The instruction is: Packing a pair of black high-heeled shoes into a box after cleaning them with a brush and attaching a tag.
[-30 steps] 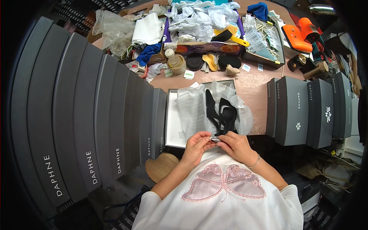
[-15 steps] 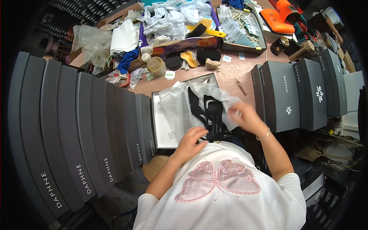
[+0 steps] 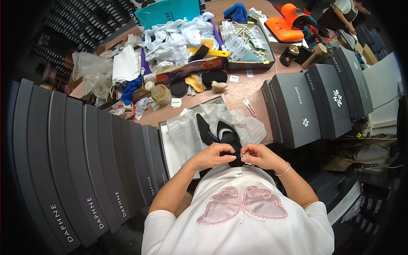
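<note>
A white shirt with a pink butterfly lies nearest. Just beyond it the two hands meet over a black shoe, its lower end between them and its pointed toe away from the body. The right grip has thumb and forefinger pinching a small pale ornament at the shoe's lower end. The left grip is just beside it, thumb and forefinger drawn close at the shoe's edge; whether they hold anything I cannot tell.

Left of this shoe, beyond the left grip, a second black shoe lies on whitish tissue in an open shoebox. Dark grey boxes stand in a long row at left, and more grey boxes at right.

Farther off on the desk, tweezers lie near the right-hand boxes. Then come a bottle, a carton heaped with crumpled paper, a tray of pale sticks and an orange device. A co-worker is in the far right corner.
</note>
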